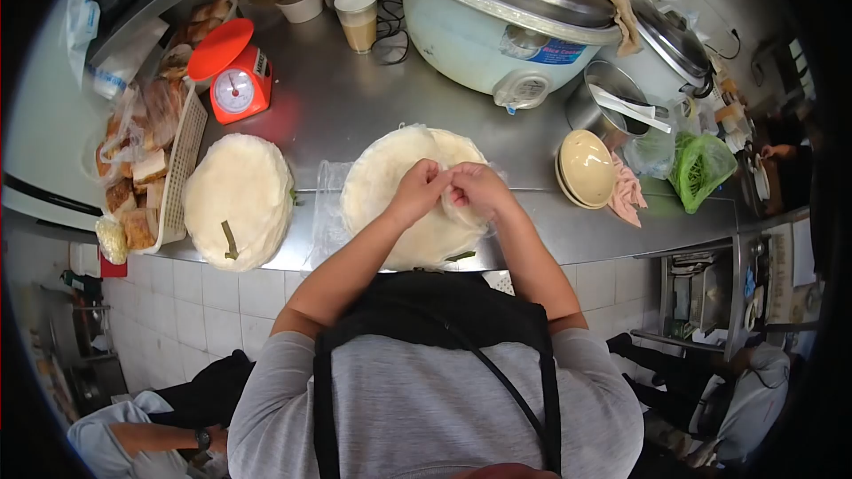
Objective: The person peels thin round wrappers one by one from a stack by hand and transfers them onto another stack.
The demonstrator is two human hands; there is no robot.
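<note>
A stack of thin round pale wrappers (377, 160) lies on clear plastic (328, 222) at the near edge of the steel counter. Over its right half, my left hand (421, 190) and my right hand (479, 188) meet, fingertips close together. Both hands are closed in a pinch on a thin wrapper, part of which is lifted and folded beneath the right hand. My fingers hide the exact grip. Left of this, a second wrapper stack (235, 195) has a dark green strip (229, 238) on top.
A red scale (236, 84) and a basket (177, 168) of brown-crusted chunks stand left. At the back are a cup (358, 22) and a large rice cooker (461, 49). Stacked bowls (587, 168), a pink cloth (628, 193) and bagged greens (701, 168) are right. Other people are nearby.
</note>
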